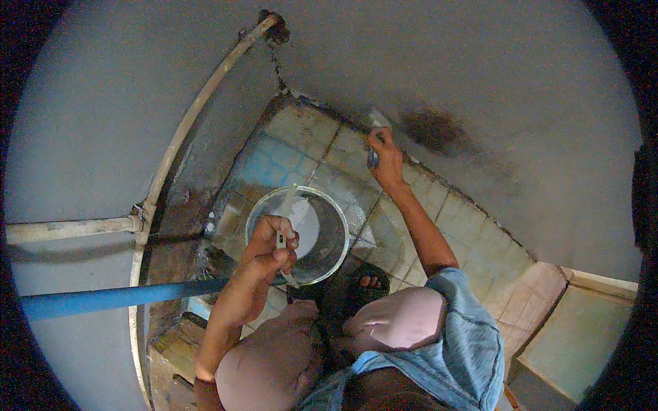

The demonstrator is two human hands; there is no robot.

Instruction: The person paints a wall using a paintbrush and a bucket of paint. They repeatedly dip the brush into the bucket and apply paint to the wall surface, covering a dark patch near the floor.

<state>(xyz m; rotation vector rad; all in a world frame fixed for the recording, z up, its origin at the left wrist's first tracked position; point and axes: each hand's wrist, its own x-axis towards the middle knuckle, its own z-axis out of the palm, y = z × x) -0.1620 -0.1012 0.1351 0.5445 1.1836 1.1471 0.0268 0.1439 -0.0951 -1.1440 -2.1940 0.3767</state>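
Two hands, left hand [273, 243] gripping one scraper [283, 236], one bowl [329, 255], right hand [385, 156]

The wall [480, 82] in front of me is a flat pale grey, broken by one dark brownish-black smudge [435, 130] near my right hand [385, 156]. The floor tiles [308, 147] run in a small square grid, dull beige-green with grimy dark joints (one patch near the corner turns bluish). The round bowl [322, 240] under my left hand [271, 246] is clear-rimmed, grey inside, with a white pool in it. The scraper [282, 236] I grip there is off-white. One pipe [116, 298] is bright blue, the others [199, 106] cream and stained. My shorts [466, 342] are faded light-blue denim, my sandal [360, 284] black.
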